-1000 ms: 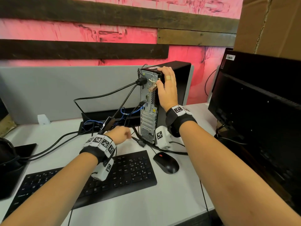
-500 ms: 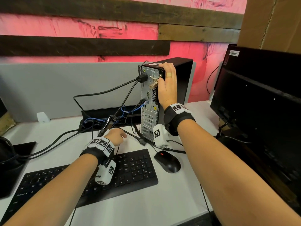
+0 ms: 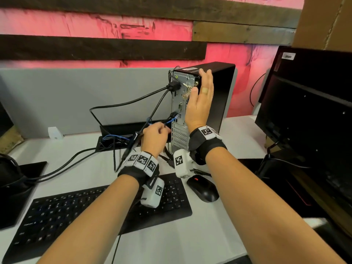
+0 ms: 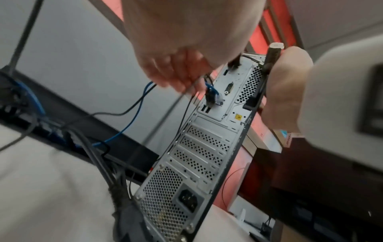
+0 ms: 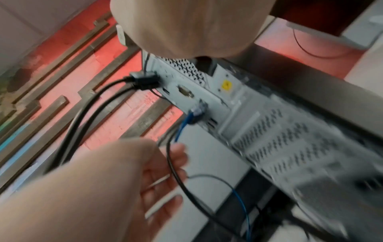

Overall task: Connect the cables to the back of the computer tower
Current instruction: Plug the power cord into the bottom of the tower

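Observation:
The black computer tower (image 3: 222, 96) stands upright at the back of the desk, its metal back panel (image 3: 180, 134) facing left. My right hand (image 3: 202, 92) lies flat against the tower's rear edge near the top, fingers straight. My left hand (image 3: 155, 136) is raised beside the panel's middle and pinches a thin black cable (image 5: 172, 163) in curled fingers; its plug is hidden. A blue network cable (image 4: 215, 96) and a black plug sit in ports just above that hand. Two thick black plugs (image 5: 145, 80) are seated near the top. The power socket (image 4: 187, 200) at the bottom is bare.
A black keyboard (image 3: 95, 212) and mouse (image 3: 202, 189) lie in front of the tower. A black monitor (image 3: 314, 115) stands close on the right. A cable tray (image 3: 118, 130) with several leads runs along the grey divider (image 3: 76, 96). A black headset (image 3: 9, 172) sits at the left.
My left hand has lifted from the desk beside the keyboard up to the back panel, bringing the thin black cable. My right hand has stayed on the tower.

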`<state>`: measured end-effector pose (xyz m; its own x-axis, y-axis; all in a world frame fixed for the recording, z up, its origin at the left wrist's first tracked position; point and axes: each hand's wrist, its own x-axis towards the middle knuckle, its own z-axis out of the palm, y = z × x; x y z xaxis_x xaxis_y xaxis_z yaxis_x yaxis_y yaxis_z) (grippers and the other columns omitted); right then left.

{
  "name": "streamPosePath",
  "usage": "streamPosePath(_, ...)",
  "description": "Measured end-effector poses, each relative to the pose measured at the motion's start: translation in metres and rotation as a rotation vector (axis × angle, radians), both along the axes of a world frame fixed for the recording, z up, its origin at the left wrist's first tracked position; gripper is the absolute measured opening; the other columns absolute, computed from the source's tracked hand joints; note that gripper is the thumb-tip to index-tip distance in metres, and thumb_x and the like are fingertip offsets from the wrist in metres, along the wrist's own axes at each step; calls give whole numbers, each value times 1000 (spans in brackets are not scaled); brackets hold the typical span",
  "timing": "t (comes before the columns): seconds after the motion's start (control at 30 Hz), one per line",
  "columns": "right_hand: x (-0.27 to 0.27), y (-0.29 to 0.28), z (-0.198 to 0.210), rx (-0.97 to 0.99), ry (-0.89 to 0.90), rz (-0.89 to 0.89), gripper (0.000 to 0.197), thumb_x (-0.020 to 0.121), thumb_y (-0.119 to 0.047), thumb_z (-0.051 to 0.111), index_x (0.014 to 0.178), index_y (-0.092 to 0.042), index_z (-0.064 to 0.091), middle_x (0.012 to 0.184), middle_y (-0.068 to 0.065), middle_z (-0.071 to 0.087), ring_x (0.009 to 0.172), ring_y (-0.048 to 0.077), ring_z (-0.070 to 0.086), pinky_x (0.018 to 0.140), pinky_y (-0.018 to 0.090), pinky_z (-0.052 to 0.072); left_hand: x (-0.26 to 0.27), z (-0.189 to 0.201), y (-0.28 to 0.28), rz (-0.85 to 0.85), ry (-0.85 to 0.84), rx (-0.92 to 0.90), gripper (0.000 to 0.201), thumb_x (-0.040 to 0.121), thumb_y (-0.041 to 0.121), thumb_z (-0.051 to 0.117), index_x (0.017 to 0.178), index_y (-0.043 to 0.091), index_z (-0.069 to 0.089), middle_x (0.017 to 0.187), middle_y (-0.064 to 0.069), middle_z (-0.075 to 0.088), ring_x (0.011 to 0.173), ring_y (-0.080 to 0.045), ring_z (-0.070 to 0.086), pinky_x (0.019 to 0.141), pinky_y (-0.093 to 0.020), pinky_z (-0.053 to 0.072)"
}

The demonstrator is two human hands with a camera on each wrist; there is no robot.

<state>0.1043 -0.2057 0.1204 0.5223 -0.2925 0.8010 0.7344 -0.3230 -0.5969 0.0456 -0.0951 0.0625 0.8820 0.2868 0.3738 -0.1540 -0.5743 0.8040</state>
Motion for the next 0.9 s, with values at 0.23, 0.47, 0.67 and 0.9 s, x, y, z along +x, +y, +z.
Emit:
streamPosePath(0.23, -5, 5, -103, 133, 420, -29, 70, 94, -37, 52, 153, -18, 19, 160, 5, 17, 148, 15, 14, 120, 29, 14, 18, -13, 14, 82, -87, -260, 18, 89, 12, 50, 106, 10, 56, 109, -9, 58, 91, -14, 54, 79, -24, 41)
streamPosePath(0.47, 1, 8, -116, 219, 481, -23, 81, 88, -48, 57, 153, -18, 18, 159, 7, 19, 148, 19, 16, 120, 33, 18, 27, -51, 16, -204, 408, -343, 50, 95, 20, 28, 52, 13, 52, 73, 2, 61, 89, -19, 56, 94, -36, 41)
streamPosePath(0.67, -3, 6, -120, 377, 325, -3, 80, 73, -57, 63, 137, -13, 45, 137, 6, 42, 131, 18, 42, 111, 28, 36, 27, -55, 19, -167, 333, -582, 40, 100, 20, 35, 66, 17, 57, 81, -3, 62, 86, -13, 55, 95, -39, 44)
streamPosePath(0.9, 0, 7, -139, 369, 263, -84, 62, 72, -51, 69, 116, -10, 54, 111, 6, 46, 100, 23, 52, 85, 39, 51, 29, -81, 39, 202, 256, -384, 28, 92, 8, 44, 116, 8, 59, 124, -16, 57, 121, -30, 51, 107, -38, 40)
